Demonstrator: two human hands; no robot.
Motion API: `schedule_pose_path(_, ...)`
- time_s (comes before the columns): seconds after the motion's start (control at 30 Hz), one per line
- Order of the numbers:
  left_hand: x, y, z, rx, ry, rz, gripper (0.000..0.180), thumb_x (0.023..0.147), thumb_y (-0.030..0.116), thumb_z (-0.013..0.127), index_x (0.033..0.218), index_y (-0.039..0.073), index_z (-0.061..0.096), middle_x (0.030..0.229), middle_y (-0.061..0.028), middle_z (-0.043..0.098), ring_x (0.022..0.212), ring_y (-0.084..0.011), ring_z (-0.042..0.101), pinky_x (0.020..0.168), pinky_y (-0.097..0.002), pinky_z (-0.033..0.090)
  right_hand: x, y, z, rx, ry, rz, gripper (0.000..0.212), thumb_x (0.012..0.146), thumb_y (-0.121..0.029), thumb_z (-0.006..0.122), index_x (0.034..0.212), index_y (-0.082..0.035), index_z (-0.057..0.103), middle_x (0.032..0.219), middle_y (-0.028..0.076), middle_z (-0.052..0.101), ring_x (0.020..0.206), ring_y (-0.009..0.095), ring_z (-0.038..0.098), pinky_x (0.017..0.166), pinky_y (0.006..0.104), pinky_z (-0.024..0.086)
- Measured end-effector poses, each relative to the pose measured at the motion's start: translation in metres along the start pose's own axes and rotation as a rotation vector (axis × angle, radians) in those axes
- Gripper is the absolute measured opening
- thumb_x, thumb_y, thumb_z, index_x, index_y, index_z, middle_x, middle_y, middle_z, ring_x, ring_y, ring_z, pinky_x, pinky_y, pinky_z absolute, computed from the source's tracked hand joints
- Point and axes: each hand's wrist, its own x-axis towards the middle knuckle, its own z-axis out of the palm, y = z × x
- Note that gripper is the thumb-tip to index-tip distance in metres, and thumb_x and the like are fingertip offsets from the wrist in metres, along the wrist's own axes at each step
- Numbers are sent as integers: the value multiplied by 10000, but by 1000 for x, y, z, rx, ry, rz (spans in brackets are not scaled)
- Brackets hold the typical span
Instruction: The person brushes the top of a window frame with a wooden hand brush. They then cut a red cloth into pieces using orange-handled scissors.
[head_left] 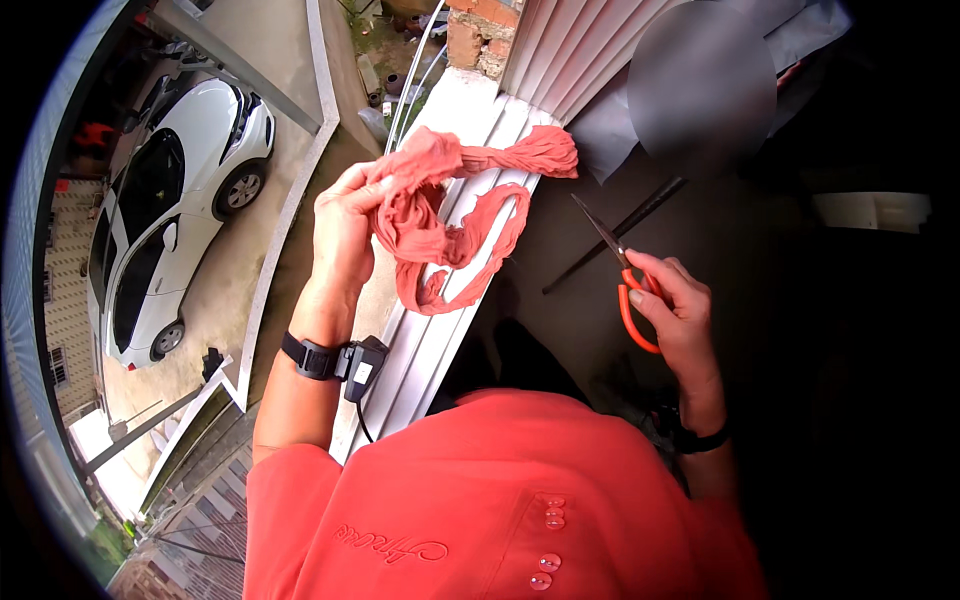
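Observation:
My left hand [345, 215] is closed on a bunched, crinkled coral-red cloth [418, 222], lifted over a white window sill. One gathered end of the cloth stretches to the right across the sill, and a looped strip of it hangs down nearer to me. To the right, my right hand [675, 310] grips a pair of scissors [628, 275] with orange-red handles. Their dark, narrow blades look closed and point up and left, apart from the cloth.
The ridged white sill [400, 360] runs from near my body to a brick wall [480, 35]. A dark stick [615, 235] lies beyond the scissors. Outside on the left stands a white car [175, 215]. A blurred round patch covers part of the upper right.

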Motion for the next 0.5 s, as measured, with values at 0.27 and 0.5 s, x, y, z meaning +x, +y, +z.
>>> schedule_pose_path(0.27,-39,55,-35,-489,-234,259,414,1062,254,374,1343,-26,494,1278,-173,613,1107,-317,619,1001,-468,514,-67,11,-27,239,120,151,447,804,101,625,1240,10,650,819,-6,522,727,64,489,654,191,409)
schedule_pose_path(0.5,-84,104,-127,618,397,134,321,1000,178,553,1258,-12,575,1209,-155,650,1054,-217,662,924,-397,557,-109,61,-53,325,-48,218,407,842,60,599,1243,3,647,897,-14,544,722,45,489,642,163,380)
